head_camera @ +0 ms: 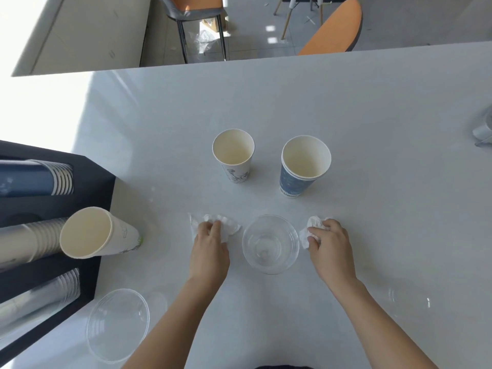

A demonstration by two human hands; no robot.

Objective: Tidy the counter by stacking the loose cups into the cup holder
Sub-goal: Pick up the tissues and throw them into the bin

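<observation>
A black cup holder stands at the left with stacks of blue, white and clear cups. Loose on the white counter stand a white paper cup, a blue paper cup, a clear plastic cup between my hands, a white cup beside the holder, and a clear cup at the front left. My left hand rests on a crumpled tissue. My right hand grips another crumpled tissue.
A metal object sits at the counter's right edge. Another clear cup shows faintly at the front right. Beyond the counter's far edge are orange chairs and a second counter at the far left.
</observation>
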